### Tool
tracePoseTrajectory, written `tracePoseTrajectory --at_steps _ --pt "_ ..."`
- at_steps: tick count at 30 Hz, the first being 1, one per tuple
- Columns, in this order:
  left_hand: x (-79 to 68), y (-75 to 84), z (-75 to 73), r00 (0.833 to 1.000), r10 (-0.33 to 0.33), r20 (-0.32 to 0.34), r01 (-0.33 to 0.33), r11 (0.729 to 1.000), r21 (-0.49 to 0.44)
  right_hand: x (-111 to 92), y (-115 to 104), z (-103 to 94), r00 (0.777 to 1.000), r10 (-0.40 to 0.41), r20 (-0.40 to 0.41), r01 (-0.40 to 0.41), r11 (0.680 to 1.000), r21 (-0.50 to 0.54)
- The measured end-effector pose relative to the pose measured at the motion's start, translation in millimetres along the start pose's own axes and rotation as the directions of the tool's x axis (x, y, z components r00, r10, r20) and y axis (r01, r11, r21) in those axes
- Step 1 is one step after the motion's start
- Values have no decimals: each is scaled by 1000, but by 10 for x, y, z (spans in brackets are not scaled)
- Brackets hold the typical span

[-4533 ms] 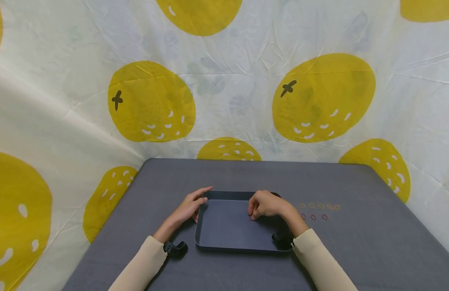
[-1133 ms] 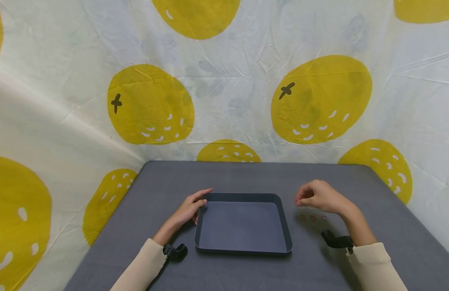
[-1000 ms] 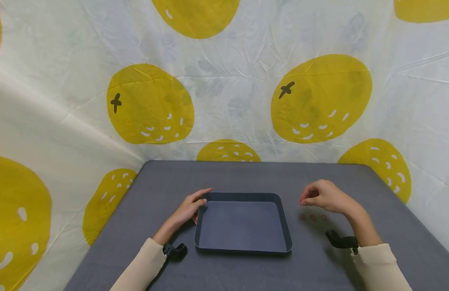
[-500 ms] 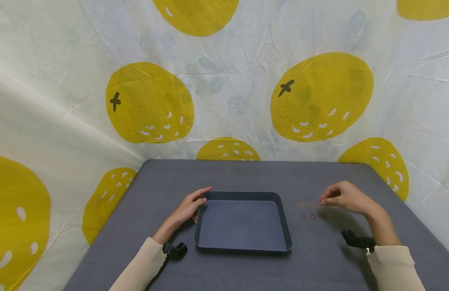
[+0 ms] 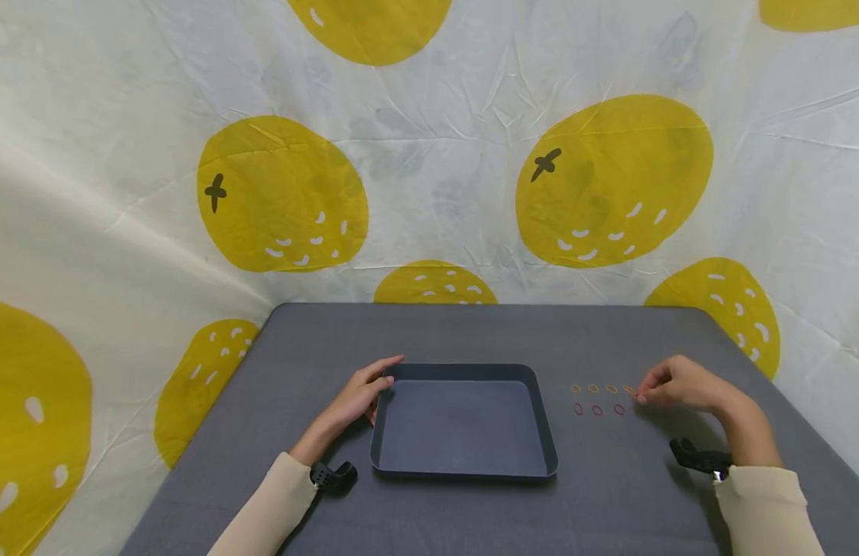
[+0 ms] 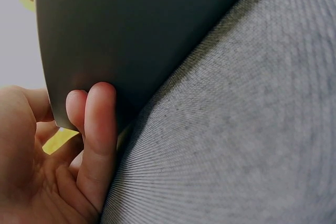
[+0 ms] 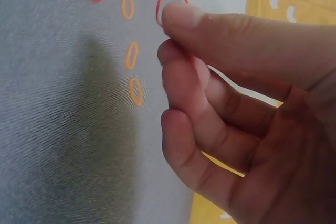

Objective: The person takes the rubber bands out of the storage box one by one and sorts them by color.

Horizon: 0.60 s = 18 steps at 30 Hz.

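Observation:
My right hand (image 5: 680,384) pinches a thin red rubber band (image 7: 158,8) between thumb and index finger, at the right end of a row of bands in the head view. Several orange rubber bands (image 7: 132,56) lie in that row. Nearer me, three red rubber bands (image 5: 597,410) form a second row. My left hand (image 5: 362,394) grips the left side of a dark rectangular tray (image 5: 464,473), thumb over the rim. The left wrist view shows its fingertips (image 6: 101,98) against the tray's outer wall.
The tray sits mid-table on a grey cloth-like tabletop (image 5: 471,517), left of the rubber bands. Behind the table's far edge hangs a white curtain (image 5: 443,185) printed with large yellow fruit. A black wrist camera (image 5: 701,455) is strapped on each wrist.
My right hand has gone from above the tray to the right, passing along the orange row to its right end. My left hand stays on the tray.

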<state>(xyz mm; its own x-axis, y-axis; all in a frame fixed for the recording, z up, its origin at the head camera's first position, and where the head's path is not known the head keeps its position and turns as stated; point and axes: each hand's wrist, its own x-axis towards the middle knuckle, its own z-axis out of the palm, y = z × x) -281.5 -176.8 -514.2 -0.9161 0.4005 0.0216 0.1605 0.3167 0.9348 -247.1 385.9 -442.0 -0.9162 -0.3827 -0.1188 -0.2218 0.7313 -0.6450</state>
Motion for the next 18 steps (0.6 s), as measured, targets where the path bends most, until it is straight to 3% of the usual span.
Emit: tracePoseTrajectory --at_steps 18 --pt "19 9 6 1000 -14 -8 14 1000 1 90 105 71 997 40 71 -40 999 7"
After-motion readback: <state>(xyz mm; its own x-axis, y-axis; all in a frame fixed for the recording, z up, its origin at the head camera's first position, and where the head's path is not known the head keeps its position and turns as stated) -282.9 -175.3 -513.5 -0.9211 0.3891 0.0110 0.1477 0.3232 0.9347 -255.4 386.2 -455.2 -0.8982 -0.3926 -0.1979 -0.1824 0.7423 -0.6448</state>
